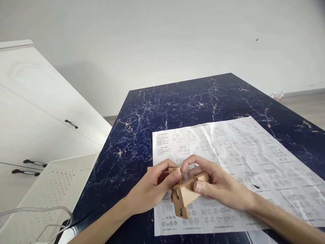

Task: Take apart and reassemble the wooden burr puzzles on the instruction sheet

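Observation:
Several notched wooden puzzle pieces (pixel 186 193), fitted partly together, are held between my two hands above a printed sheet. Dark marks show on two of them. My left hand (pixel 154 183) is closed round the left side, its thumb pressed on an upright piece. On the right side, my right hand (pixel 213 183) grips a piece between thumb and fingers, with its index finger bent near the top of the joint. The inner faces where the pieces meet are mostly hidden by my fingers. Beneath lies the creased instruction sheet (pixel 228 152) with rows of small diagrams.
The sheet rests on a dark blue marble-patterned table (pixel 162 108). A white cabinet (pixel 50 112) with black handles stands at the left, beside a perforated pale panel (pixel 61 179). A grey cable (pixel 38 210) loops at the lower left. Behind the table is a pale wall (pixel 165 40).

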Demonstrator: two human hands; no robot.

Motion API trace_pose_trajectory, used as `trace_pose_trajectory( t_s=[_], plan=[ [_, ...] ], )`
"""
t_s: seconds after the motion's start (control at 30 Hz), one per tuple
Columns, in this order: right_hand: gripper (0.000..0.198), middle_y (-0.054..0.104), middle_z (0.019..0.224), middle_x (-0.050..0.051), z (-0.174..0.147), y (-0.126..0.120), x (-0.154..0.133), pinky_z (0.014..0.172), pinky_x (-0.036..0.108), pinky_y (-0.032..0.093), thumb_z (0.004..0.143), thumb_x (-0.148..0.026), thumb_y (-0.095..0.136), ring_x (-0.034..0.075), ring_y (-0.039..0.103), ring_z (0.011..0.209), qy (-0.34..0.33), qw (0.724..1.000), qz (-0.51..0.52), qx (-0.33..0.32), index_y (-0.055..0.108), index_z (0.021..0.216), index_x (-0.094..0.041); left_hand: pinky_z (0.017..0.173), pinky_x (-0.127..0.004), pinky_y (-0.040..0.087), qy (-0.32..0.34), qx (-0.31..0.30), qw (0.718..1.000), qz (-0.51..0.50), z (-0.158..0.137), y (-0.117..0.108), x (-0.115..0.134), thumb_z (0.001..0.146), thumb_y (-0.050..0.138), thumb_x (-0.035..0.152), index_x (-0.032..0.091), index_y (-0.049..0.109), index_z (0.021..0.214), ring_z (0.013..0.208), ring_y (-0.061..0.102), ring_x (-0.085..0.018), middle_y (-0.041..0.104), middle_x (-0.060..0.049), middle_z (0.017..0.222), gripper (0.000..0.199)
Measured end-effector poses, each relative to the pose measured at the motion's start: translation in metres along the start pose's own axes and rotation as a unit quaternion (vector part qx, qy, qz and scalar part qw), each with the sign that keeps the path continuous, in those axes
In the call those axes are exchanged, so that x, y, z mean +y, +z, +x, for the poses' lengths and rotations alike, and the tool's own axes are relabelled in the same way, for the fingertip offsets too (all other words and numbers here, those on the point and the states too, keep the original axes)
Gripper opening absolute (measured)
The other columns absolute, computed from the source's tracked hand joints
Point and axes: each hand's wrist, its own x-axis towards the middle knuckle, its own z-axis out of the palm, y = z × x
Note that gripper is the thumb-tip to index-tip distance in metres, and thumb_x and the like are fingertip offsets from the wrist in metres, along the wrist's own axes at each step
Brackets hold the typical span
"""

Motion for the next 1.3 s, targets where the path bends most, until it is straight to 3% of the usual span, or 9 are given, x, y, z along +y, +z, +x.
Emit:
trace_pose_trajectory(
  t_s=[0.13, 0.27, 0.53, 0.8, 1.03, 1.13, 1.3],
  plan=[
    [0.031, 0.044, 0.071, -0.008, 0.0009, 0.0005, -0.0010, 0.046, 0.021, 0.023, 0.109, -0.052, 0.056, 0.006, 0.025, 0.050, -0.002, 1.000, 0.028, -0.010, 0.055, 0.119, -0.022, 0.060, -0.026, 0.031, 0.000, 0.009, 1.000, -0.019, 0.0019, -0.0032, -0.0023, 0.103, 0.055, 0.063, 0.019, 0.057, 0.091, 0.064, 0.037, -0.012, 0.044, 0.003, 0.075, 0.045],
    [0.030, 0.038, 0.061, -0.011, 0.0008, -0.0001, -0.0014, 0.049, 0.023, 0.025, 0.114, -0.047, 0.045, 0.007, 0.027, 0.048, -0.012, 0.999, 0.028, -0.017, 0.053, 0.125, -0.020, 0.058, -0.025, 0.027, -0.019, 0.026, 0.993, -0.113, 0.0027, -0.0038, -0.0049, 0.098, 0.061, 0.067, 0.019, 0.054, 0.088, 0.062, 0.030, -0.011, 0.040, 0.004, 0.076, 0.050],
    [0.029, 0.055, 0.079, -0.005, 0.0033, 0.0017, -0.0020, 0.051, 0.023, 0.034, 0.114, -0.044, 0.047, 0.005, 0.042, 0.051, -0.009, 0.998, 0.050, -0.030, 0.052, 0.130, -0.020, 0.065, -0.023, 0.039, -0.015, 0.011, 0.975, -0.222, 0.0041, -0.0028, -0.0037, 0.095, 0.072, 0.057, 0.017, 0.058, 0.086, 0.070, 0.044, -0.012, 0.050, 0.001, 0.080, 0.043],
    [0.034, 0.066, 0.088, -0.002, 0.0027, 0.0009, 0.0032, 0.045, 0.017, 0.040, 0.110, -0.045, 0.057, 0.004, 0.055, 0.047, 0.029, 0.999, 0.035, -0.018, 0.045, 0.134, -0.024, 0.086, -0.031, 0.051, -0.021, -0.011, 0.959, -0.282, 0.0022, -0.0031, -0.0024, 0.096, 0.075, 0.049, 0.016, 0.071, 0.111, 0.096, 0.064, -0.021, 0.066, -0.009, 0.107, 0.036],
    [0.037, 0.069, 0.086, -0.002, 0.0017, 0.0006, 0.0021, 0.042, 0.015, 0.039, 0.108, -0.047, 0.061, 0.004, 0.056, 0.043, 0.053, 0.998, 0.030, 0.002, 0.044, 0.131, -0.024, 0.089, -0.033, 0.053, -0.002, -0.010, 0.961, -0.277, 0.0011, -0.0035, -0.0010, 0.097, 0.074, 0.043, 0.016, 0.067, 0.098, 0.100, 0.066, -0.021, 0.065, -0.010, 0.119, 0.028],
    [0.037, 0.069, 0.084, -0.003, 0.0005, 0.0012, 0.0029, 0.044, 0.015, 0.042, 0.107, -0.048, 0.061, 0.004, 0.055, 0.043, 0.058, 0.998, 0.026, 0.006, 0.044, 0.131, -0.025, 0.091, -0.036, 0.054, 0.001, -0.027, 0.959, -0.281, 0.0002, -0.0028, -0.0009, 0.100, 0.070, 0.042, 0.017, 0.065, 0.100, 0.100, 0.067, -0.022, 0.062, -0.010, 0.125, 0.026],
    [0.043, 0.072, 0.097, 0.002, 0.0015, 0.0044, 0.0033, 0.042, 0.015, 0.044, 0.105, -0.048, 0.066, 0.003, 0.055, 0.044, 0.062, 0.997, 0.038, -0.014, 0.044, 0.133, -0.025, 0.083, -0.029, 0.053, -0.016, -0.045, 0.952, -0.301, -0.0005, -0.0020, -0.0077, 0.101, 0.067, 0.049, 0.020, 0.061, 0.098, 0.094, 0.064, -0.018, 0.061, -0.007, 0.117, 0.030]
  ],
)
